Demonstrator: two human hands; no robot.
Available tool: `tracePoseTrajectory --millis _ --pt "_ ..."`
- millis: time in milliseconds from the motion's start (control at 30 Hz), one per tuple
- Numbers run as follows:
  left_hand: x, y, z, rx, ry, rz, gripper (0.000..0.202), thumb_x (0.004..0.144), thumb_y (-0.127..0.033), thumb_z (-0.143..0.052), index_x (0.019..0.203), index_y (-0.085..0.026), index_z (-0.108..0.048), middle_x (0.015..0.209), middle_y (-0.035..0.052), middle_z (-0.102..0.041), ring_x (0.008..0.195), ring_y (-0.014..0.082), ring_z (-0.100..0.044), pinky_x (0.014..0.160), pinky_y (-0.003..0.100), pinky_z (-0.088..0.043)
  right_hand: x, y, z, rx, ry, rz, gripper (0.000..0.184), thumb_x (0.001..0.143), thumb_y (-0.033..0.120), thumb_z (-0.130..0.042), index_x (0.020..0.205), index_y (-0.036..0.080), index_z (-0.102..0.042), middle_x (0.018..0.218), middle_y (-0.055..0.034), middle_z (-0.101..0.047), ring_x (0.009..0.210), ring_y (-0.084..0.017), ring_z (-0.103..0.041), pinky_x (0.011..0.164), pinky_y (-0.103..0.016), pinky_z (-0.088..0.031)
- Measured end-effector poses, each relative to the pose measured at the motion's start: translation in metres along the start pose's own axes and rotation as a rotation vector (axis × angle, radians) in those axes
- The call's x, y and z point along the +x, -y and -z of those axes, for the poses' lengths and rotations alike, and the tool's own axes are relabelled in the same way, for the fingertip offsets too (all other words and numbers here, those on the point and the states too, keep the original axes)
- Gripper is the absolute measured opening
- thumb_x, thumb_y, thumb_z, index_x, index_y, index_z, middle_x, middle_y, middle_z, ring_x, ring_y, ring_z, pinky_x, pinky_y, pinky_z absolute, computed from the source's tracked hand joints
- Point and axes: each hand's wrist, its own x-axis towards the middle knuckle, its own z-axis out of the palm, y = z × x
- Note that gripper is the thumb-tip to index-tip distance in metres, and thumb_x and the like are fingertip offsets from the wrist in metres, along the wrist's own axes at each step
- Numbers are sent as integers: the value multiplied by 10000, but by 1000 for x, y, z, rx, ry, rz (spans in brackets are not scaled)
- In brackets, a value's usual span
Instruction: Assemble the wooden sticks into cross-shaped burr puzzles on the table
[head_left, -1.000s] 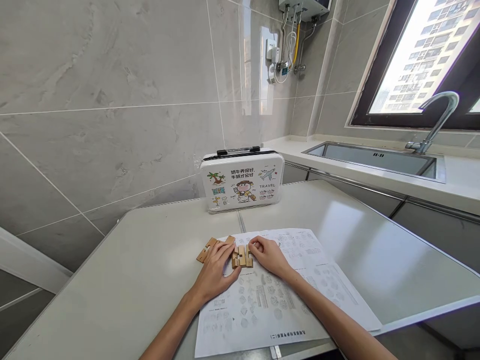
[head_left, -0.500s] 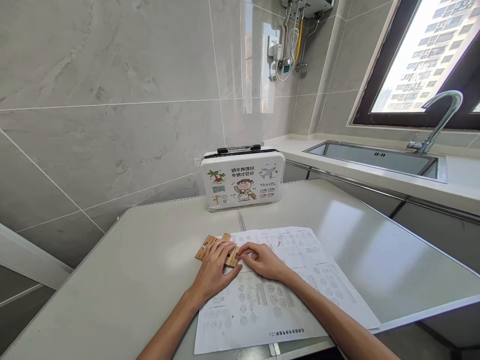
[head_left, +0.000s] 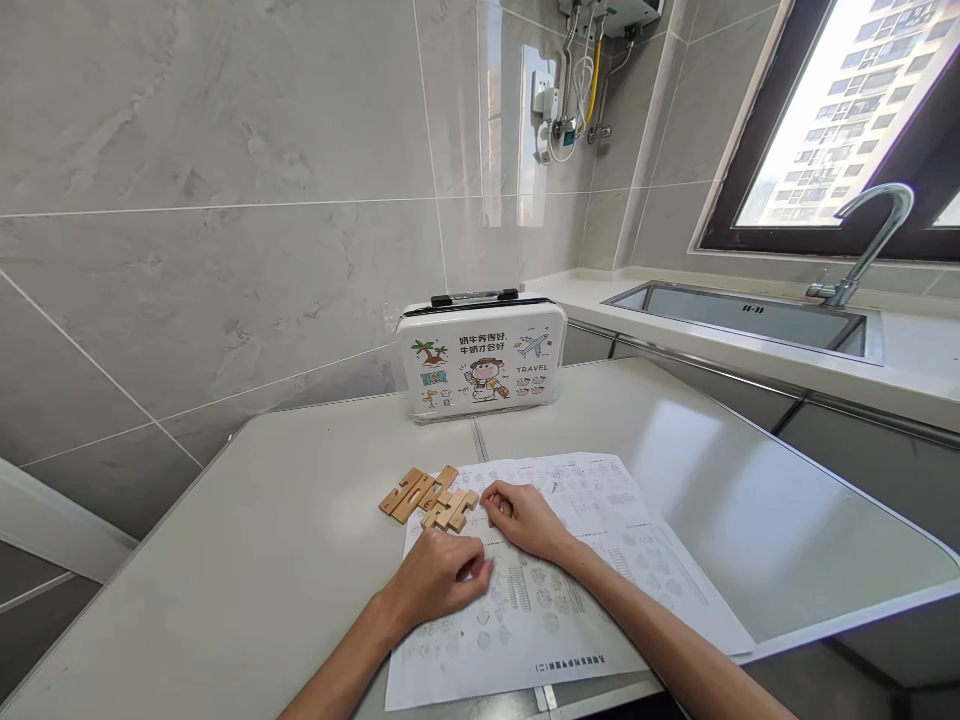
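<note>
Several notched wooden puzzle pieces (head_left: 450,508) lie flat in a group, partly on the printed paper sheet (head_left: 585,640) and partly on the table. The darker brown pieces (head_left: 406,494) sit at the left, and paler ones lie toward the right. My left hand (head_left: 442,578) rests on the paper just below the group, fingers curled in and thumb a little apart; nothing shows in it. Right of the pieces, my right hand (head_left: 525,518) lies on the sheet, its fingers folded toward the palm, close to the palest piece but apart from it. Its fingertips are partly hidden.
A white carry case (head_left: 484,360) with cartoon prints stands upright at the back of the white table (head_left: 300,530). Behind it rises a grey tiled wall (head_left: 300,270). At the right are a counter with a sink (head_left: 739,312), a faucet (head_left: 870,245) and a window.
My left hand has drawn back off the wooden pieces toward me, curling its fingers and uncovering them. My right hand, which touched the right-hand piece, is now slightly apart from it.
</note>
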Motion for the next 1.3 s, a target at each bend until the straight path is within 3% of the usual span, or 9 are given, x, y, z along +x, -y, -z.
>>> tracePoseTrajectory --millis 100,400,1167,1300 --pt "-1 0 -6 17 17 -52 279 884 -182 -522 609 -226 -509 502 -33 -506 459 125 -480 499 270 -311 0 -1 0 -17 2 2 151 930 225 -548 946 246 -696 686 40 -729 576 -152 -611 678 -260 -451" --pt "-2 6 -11 89 -80 -113 253 824 -125 -551 610 -201 -439 479 -63 -459 444 87 -387 482 243 -278 0 -1 1 -19 26 -1 158 934 217 -542 964 240 -695 700 47 -731 590 -141 -611 657 -244 -433" --pt "-2 6 -11 104 -68 -115 258 838 -125 -543 615 -205 -439 483 -63 -447 445 91 -389 486 255 -269 1 -1 1 -32 31 -1 160 921 205 -553 954 239 -706 713 31 -740 612 -154 -630 661 -249 -428" --pt "-1 6 -9 98 -129 -77 293 868 -154 -558 608 -209 -433 493 -60 -444 455 100 -392 493 265 -286 0 0 2 -40 38 -4 166 916 198 -552 963 243 -705 719 33 -741 626 -158 -633 671 -253 -431"
